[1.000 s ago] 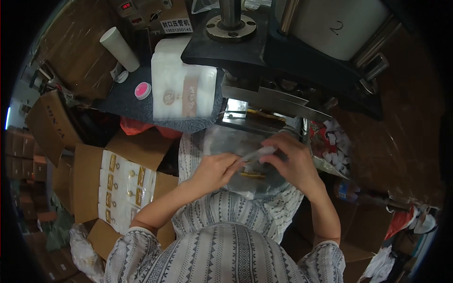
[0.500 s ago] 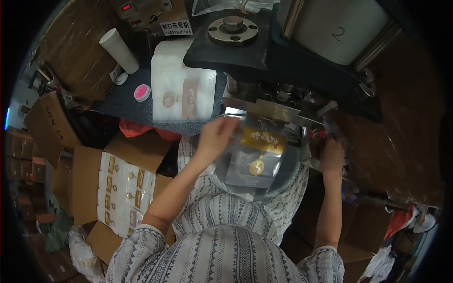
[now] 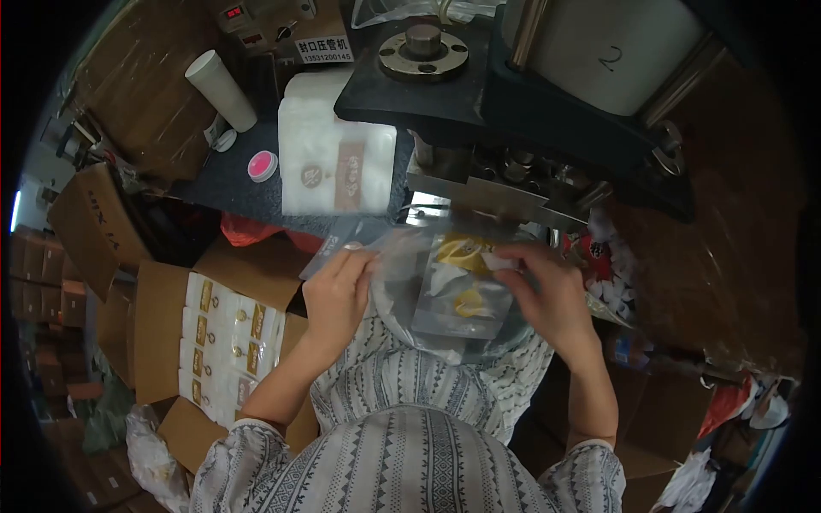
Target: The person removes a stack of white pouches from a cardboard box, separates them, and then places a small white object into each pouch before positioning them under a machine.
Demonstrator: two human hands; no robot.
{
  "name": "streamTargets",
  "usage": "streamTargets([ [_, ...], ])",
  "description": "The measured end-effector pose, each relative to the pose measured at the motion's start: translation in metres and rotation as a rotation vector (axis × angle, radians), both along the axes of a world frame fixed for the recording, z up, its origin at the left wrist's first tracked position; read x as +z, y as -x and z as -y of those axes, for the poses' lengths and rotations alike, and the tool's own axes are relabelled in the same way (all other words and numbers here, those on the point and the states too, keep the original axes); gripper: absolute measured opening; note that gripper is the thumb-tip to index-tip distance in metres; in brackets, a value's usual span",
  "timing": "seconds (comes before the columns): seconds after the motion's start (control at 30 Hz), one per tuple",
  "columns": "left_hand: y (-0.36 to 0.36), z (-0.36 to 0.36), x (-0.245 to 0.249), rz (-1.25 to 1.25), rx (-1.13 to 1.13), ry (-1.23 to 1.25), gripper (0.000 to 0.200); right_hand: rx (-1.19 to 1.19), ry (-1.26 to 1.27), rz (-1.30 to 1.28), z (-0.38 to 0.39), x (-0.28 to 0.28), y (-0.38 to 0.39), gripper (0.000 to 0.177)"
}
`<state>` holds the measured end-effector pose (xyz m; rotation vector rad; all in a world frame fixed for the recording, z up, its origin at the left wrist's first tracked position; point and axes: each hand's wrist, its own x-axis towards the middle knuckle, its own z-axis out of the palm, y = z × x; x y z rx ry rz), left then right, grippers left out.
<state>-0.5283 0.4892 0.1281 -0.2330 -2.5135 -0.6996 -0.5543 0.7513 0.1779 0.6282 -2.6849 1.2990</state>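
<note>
My left hand (image 3: 338, 295) is closed in a pinch on a clear plastic bag (image 3: 342, 239) with faint print near its end. In my right hand (image 3: 552, 295), thumb and fingertips press together on a small white piece (image 3: 494, 261) whose kind I cannot make out. Between the hands, a clear pouch with a gold printed band (image 3: 462, 303) lies on a round tray (image 3: 402, 329) over my lap. Above it is the metal jaw of a press (image 3: 487, 197). The right hand covers part of the pouch's right side.
A stack of white printed pouches (image 3: 299, 171) lies on the dark bench by a pink-topped round tin (image 3: 262, 166) and a white cup (image 3: 221, 90). An open carton (image 3: 158, 342) at left holds packed pouches. Small white pieces (image 3: 611, 299) lie in a bag at right.
My right hand has come left from the bag of white pieces to the pouch, now with a white piece. My left hand has moved down and left, drawing a clear bag with it.
</note>
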Motion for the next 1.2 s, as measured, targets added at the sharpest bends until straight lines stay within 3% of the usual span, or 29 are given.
streamTargets([
  [0.1,-0.005,-0.006,0.004,-0.048,-0.144,-0.017,0.01,0.167,-0.021,-0.197,0.018,0.002,0.004,0.026],
  [0.13,-0.008,-0.009,0.004,0.089,-0.232,-0.058,0.009,0.168,-0.019,-0.197,0.018,0.0,0.004,0.026],
  [0.23,-0.005,-0.024,-0.009,0.303,-0.379,-0.153,0.01,0.227,0.032,-0.002,0.013,-0.008,0.006,0.026],
  [0.3,0.005,-0.037,-0.028,0.377,-0.442,-0.205,0.012,-0.003,0.102,0.218,0.004,-0.011,0.01,0.029],
  [0.37,0.022,-0.051,-0.043,0.859,-0.4,-0.626,0.021,-0.087,0.093,0.168,-0.01,-0.017,0.009,0.031],
  [0.4,0.033,-0.058,-0.045,0.858,-0.403,-0.628,0.021,-0.169,0.087,0.12,-0.017,-0.019,0.008,0.033],
  [0.43,0.043,-0.065,-0.046,0.912,-0.365,-0.85,0.023,-0.171,0.084,0.121,-0.025,-0.017,0.005,0.033],
  [0.47,0.05,-0.069,-0.047,0.961,-0.322,-1.073,0.025,-0.198,-0.13,0.08,-0.033,-0.015,0.0,0.036],
  [0.5,0.054,-0.072,-0.045,0.964,-0.326,-1.074,0.025,-0.223,-0.344,0.037,-0.042,-0.014,-0.001,0.04],
  [0.53,0.058,-0.075,-0.042,1.021,-0.293,-1.184,0.027,-0.225,-0.347,0.038,-0.055,-0.021,0.004,0.04],
  [0.6,0.059,-0.072,-0.037,1.082,-0.256,-1.293,0.029,-0.565,-0.664,-0.27,-0.081,-0.054,0.018,0.04],
  [0.67,0.059,-0.051,-0.031,0.715,-0.277,-0.476,0.032,-0.588,-0.762,-0.176,-0.098,-0.087,0.018,0.039],
  [0.73,0.069,-0.017,-0.027,0.273,-0.083,-0.6,0.043,-0.608,-0.857,-0.1,-0.101,-0.089,0.028,0.037],
  [0.77,0.077,0.006,-0.03,0.031,0.014,-0.185,0.056,-0.613,-0.799,0.048,-0.098,-0.085,0.027,0.034],
  [0.8,0.071,0.014,-0.043,0.035,0.017,-0.182,0.056,-0.616,-0.736,0.189,-0.095,-0.079,0.027,0.031],
  [0.87,0.054,0.022,-0.07,0.055,0.115,0.48,0.063,-0.629,-0.743,0.118,-0.084,-0.055,0.018,0.029],
  [0.93,0.044,0.025,-0.071,0.05,0.063,0.485,0.058,-0.652,-0.746,0.054,-0.086,-0.054,0.02,0.026],
  [1.0,0.035,0.033,-0.071,0.061,0.003,0.272,0.054,-0.578,-0.835,-0.07,-0.106,-0.073,0.021,0.022],
  [1.1,0.036,0.038,-0.065,0.083,0.016,0.25,0.051,-0.586,-0.852,0.093,-0.104,-0.076,0.028,0.017],
  [1.2,0.037,0.042,-0.053,0.094,0.021,0.215,0.034,-0.477,-0.729,0.034,-0.102,-0.07,0.025,0.017],
])
